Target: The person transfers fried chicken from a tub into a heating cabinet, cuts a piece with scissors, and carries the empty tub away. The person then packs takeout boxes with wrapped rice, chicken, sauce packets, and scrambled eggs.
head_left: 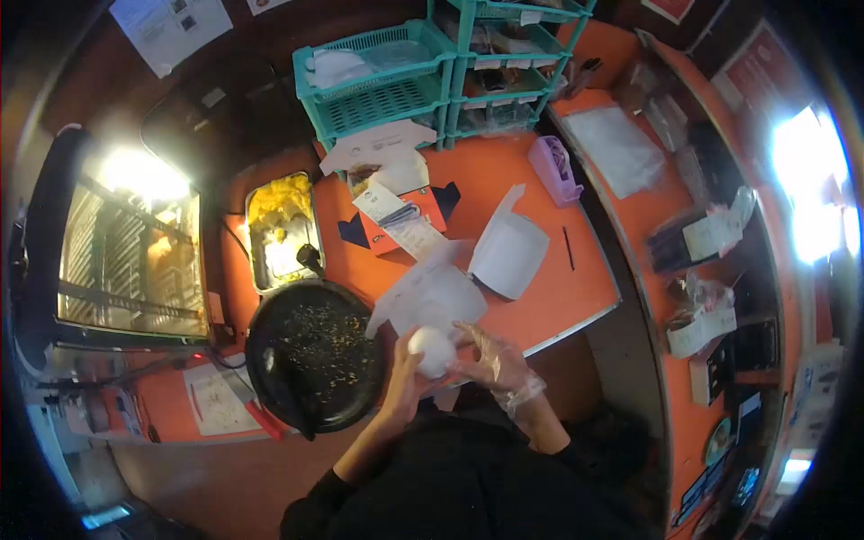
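My left hand (400,387), bare, is closed on a white rounded object (432,352) in front of my body. The object's exact kind I cannot make out. On its other side is my right hand (500,364) in a clear plastic glove, its fingers curved and apart, the tips close to the object. Whether they touch it I cannot tell. Just beyond my hands an unfolded white paper box (430,301) lies on the orange table (526,317). A second white box (509,255) stands behind it to the right.
A black pan (315,355) with brown crumbs sits at left, below a metal tray (256,261) of yellow food. Farther back are an orange box (423,216) with receipts (402,221), green racks (378,112) and a purple basket (552,171). A lit glass warmer (135,252) stands far left.
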### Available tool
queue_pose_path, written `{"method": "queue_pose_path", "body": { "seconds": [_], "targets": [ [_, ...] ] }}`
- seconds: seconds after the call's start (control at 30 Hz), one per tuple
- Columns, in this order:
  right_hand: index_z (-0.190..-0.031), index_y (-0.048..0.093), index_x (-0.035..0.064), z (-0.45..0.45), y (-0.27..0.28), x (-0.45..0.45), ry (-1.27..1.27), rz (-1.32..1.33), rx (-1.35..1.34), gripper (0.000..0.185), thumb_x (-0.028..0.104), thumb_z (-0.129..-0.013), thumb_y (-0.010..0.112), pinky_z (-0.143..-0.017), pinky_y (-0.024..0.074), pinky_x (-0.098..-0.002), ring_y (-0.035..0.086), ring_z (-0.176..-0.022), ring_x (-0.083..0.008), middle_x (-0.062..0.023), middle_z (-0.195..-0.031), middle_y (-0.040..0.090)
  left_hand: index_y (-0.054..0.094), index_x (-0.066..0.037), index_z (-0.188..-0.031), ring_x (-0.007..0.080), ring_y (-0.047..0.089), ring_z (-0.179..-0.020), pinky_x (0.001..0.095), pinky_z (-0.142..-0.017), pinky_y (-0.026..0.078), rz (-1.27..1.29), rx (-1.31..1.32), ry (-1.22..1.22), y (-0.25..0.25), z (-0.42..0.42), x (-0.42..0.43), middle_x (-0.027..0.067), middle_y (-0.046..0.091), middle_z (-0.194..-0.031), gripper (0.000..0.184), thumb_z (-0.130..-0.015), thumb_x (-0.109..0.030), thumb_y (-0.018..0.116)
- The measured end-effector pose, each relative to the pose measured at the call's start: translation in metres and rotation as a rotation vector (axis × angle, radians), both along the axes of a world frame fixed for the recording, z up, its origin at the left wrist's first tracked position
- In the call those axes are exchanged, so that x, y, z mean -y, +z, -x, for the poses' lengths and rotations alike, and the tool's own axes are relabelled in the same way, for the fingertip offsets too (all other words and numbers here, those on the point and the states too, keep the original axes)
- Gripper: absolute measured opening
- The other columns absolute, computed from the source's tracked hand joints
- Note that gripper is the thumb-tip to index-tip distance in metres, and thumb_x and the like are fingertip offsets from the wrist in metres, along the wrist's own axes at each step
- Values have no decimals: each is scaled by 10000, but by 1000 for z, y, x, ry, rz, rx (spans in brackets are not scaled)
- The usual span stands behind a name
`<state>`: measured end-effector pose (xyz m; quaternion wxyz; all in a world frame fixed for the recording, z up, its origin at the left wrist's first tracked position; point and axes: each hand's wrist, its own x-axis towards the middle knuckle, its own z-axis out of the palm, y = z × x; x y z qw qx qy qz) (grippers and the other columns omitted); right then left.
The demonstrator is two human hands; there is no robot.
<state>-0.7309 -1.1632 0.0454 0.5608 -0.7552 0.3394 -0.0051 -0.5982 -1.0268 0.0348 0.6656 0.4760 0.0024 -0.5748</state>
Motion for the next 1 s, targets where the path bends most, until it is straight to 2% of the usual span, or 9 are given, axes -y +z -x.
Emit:
{"method": "queue_pose_path", "body": {
  "seconds": [0.2, 0.27, 0.37, 0.4, 0.57, 0.63, 0.77, 0.83, 1.0],
  "targets": [
    [-1189, 584, 70, 47, -29, 77, -57, -18, 86, 716, 502, -657, 790, -843, 507, -375, 633, -1014, -223, -123, -1110, 648, 121, -269, -1488, 260, 407, -1253, 522, -999, 385, -8, -82, -277, 10, 51, 88, 75, 302, -1444, 708, -918, -544, 440],
    [-1120, 603, 26, 48, -1, 111, -192, -64, -82, 525, 213, -679, 820, -794, 515, -286, 643, -882, -181, -87, -954, 671, 265, -222, -1444, 225, 454, -1182, 459, -958, 419, 0, -26, -234, -2, 60, 114, 58, 406, -1351, 621, -928, -508, 461],
    [-1076, 614, 16, 44, -40, 175, -124, 304, 178, 473, 160, -669, 807, -779, 517, -283, 649, -861, -194, -96, -903, 673, 463, -141, -1295, 182, 497, -1083, 369, -879, 451, 1, 367, -64, -60, 81, 129, 50, 496, -1204, 453, -937, -414, 507],
    [-1068, 606, 20, 34, -46, 194, 30, 560, 17, 523, 326, -681, 781, -781, 515, -334, 636, -933, -249, -136, -1011, 649, 570, -72, -1112, 147, 531, -965, 309, -784, 470, -69, 749, -6, -50, 83, 128, 61, 530, -1093, 317, -927, -330, 555],
    [-1152, 556, -3, -9, -141, 207, 261, 1034, -472, 860, 658, -618, 690, -878, 462, -411, 537, -1106, -334, -211, -1245, 517, 598, -36, -1003, 143, 556, -795, 300, -711, 471, -313, 781, 54, -106, 101, 82, 86, 540, -992, 259, -899, -274, 585],
    [-1367, 306, -109, -7, -191, 205, 410, 1006, -589, 1021, 636, -736, 608, -1115, 235, -427, 293, -1348, -371, -242, -1433, 337, 610, -33, -935, 147, 548, -729, 321, -672, 467, -409, 695, 128, -119, 107, 57, 85, 561, -906, 222, -890, -248, 584],
    [-1343, 389, -55, -6, -126, 206, 357, 910, -492, 934, 638, -749, 590, -1066, 300, -443, 391, -1274, -378, -247, -1339, 443, 446, -56, -1204, 163, 577, -701, 300, -581, 484, -528, 473, 504, -128, 111, 33, 96, 596, -871, 428, -888, -299, 604],
    [-1284, 476, 6, -14, -121, 229, -80, 922, -86, 840, 640, -744, 585, -959, 399, -456, 490, -1150, -375, -241, -1218, 519, 353, -70, -1304, 170, 590, -722, 289, -559, 488, -605, 307, 687, -124, 103, 33, 108, 604, -892, 538, -891, -305, 605],
    [-1073, 578, 55, -34, -174, 317, 238, 1066, -155, 391, 370, -841, 587, -740, 490, -416, 600, -896, -319, -165, -997, 612, 106, -214, -1452, 245, 639, -842, 307, -628, 545, -260, 179, 637, -133, 78, 41, 178, 523, -1145, 705, -894, -179, 536]
  ]
}}
